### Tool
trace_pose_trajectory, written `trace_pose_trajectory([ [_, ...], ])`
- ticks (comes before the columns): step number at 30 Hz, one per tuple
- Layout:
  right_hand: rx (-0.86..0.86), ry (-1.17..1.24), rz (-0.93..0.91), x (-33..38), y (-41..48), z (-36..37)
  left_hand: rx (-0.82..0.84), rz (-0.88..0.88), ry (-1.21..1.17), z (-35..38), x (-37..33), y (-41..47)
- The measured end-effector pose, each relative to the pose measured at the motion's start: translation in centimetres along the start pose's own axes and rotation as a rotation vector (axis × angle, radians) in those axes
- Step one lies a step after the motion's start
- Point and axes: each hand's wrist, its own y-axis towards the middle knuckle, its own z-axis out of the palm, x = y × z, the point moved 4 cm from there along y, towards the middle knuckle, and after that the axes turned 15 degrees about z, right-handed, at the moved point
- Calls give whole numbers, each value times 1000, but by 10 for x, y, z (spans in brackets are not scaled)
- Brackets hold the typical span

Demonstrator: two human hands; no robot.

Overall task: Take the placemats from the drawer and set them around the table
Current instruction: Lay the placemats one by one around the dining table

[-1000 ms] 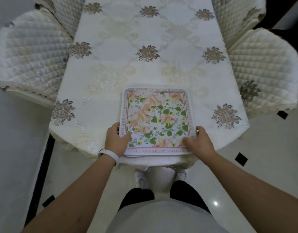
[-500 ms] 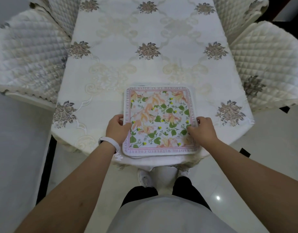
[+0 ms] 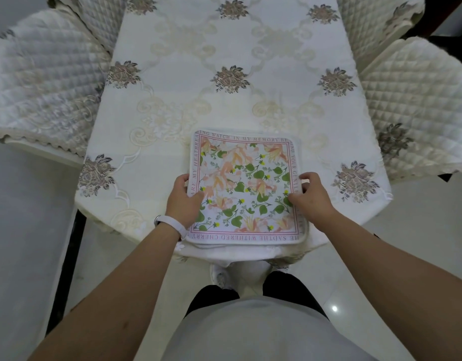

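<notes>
Both hands, left hand (image 3: 182, 198) and right hand (image 3: 312, 198), grip the placemats (image 3: 245, 186) between them.

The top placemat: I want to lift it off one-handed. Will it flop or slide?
The top placemat looks thin with soft rounded edges, so it probably droops. It lies on a stack, so neighbours may drag along. Probably light.

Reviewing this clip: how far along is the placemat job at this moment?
Done: the placemats are out of the drawer, lying as one stack at the near end of the table. In hand: the left hand and right hand grip the stack's side edges. Left: no mat is laid at any other place yet.
</notes>
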Motion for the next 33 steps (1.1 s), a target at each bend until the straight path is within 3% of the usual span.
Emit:
trace_pose_trajectory([
  [4, 12, 157, 43, -1, -4, 3, 46, 18, 15, 6, -4, -1],
  [16, -141, 120, -13, -8, -48, -21, 137, 138, -105, 26, -34, -8],
  [26, -222, 239, -36, -49, -66, -90, 192, 152, -279, 85, -74, -41],
  [33, -270, 303, -65, -103, -73, -169, 249, 182, -289, 164, -123, -71],
])
